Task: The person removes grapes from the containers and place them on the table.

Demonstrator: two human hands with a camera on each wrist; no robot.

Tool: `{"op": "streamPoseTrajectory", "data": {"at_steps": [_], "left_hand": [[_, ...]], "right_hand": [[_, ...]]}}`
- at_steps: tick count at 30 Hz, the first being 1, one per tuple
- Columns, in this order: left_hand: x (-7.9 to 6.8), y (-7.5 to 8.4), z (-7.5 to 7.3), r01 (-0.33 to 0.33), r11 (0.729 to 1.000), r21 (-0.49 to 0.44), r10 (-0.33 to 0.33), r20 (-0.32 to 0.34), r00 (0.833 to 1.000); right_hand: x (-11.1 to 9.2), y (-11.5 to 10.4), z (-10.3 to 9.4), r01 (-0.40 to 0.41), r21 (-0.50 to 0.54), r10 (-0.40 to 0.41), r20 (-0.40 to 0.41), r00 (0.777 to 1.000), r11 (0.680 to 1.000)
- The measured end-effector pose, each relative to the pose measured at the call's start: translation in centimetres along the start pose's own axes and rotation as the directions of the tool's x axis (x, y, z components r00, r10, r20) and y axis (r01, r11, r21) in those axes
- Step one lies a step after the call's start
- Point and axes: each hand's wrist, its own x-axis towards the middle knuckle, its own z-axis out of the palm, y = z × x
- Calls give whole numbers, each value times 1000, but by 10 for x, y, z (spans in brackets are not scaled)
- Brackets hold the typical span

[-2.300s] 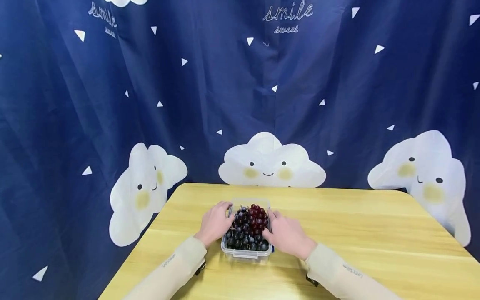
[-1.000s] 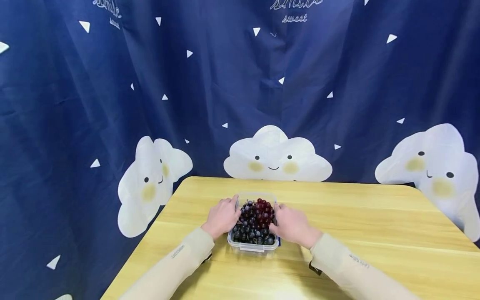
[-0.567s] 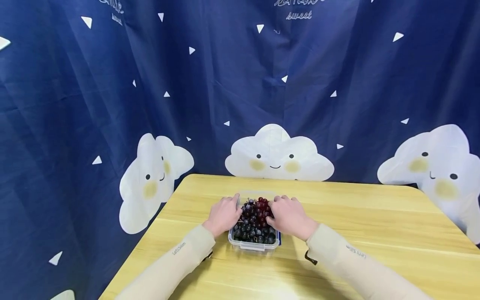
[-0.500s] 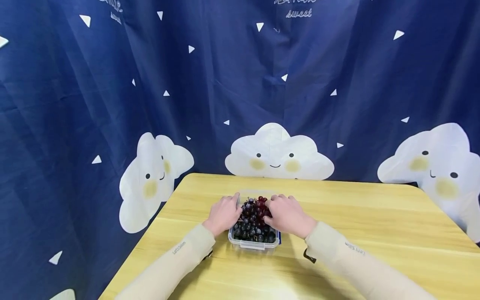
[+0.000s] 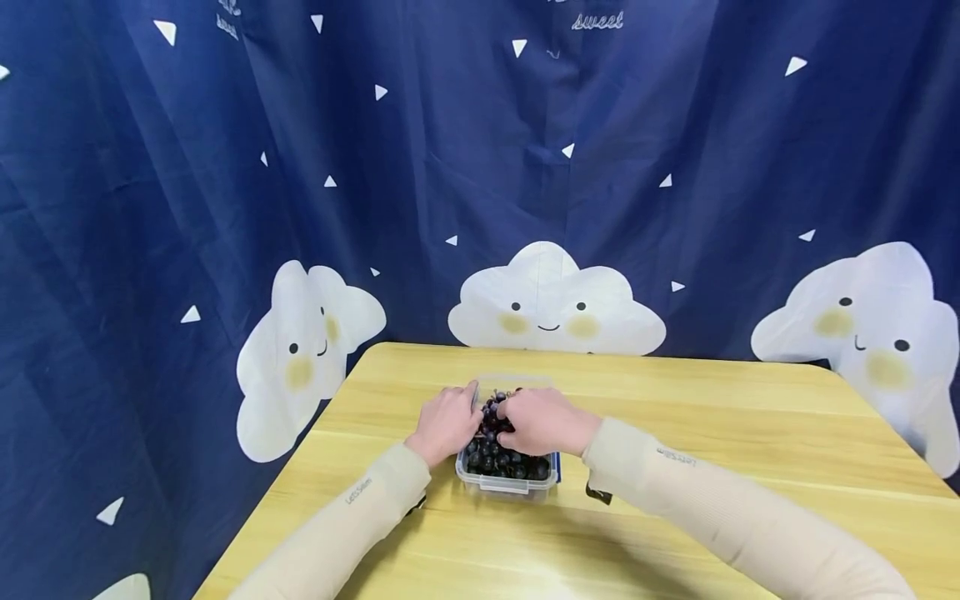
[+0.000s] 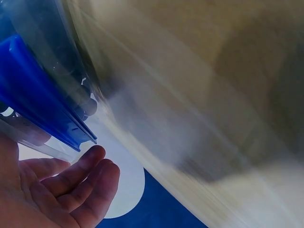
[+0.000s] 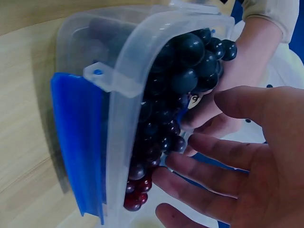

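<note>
The left hand (image 5: 447,423) gripped the left side of a plastic container (image 5: 504,485) of dark grapes (image 5: 493,459) and red grapes (image 7: 137,194) on the table (image 5: 712,433). The right hand (image 5: 542,422), empty, spread its fingers loosely over the grapes.

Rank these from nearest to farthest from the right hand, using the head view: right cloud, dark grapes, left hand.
1. Dark grapes: in the box, just below the right hand.
2. Left hand: across the box, at its left side.
3. Right cloud: in the background, far to the right.
</note>
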Motion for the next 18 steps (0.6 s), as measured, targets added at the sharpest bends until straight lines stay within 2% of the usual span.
{"op": "streamPoseTrajectory", "data": {"at_steps": [6, 13, 18], "left_hand": [[-3, 0, 1, 20, 1000, 3, -20, 16, 1000], [0, 1, 2, 28, 1000, 11, -28, 27, 999], [0, 1, 3, 6, 1000, -2, -6, 3, 1000]], "right_hand": [[7, -9, 1, 10, 73, -19, 125, 992, 997], [17, -11, -2, 45, 122, -67, 180, 981, 991], [20, -11, -3, 39, 142, -73, 239, 968, 989]]}}
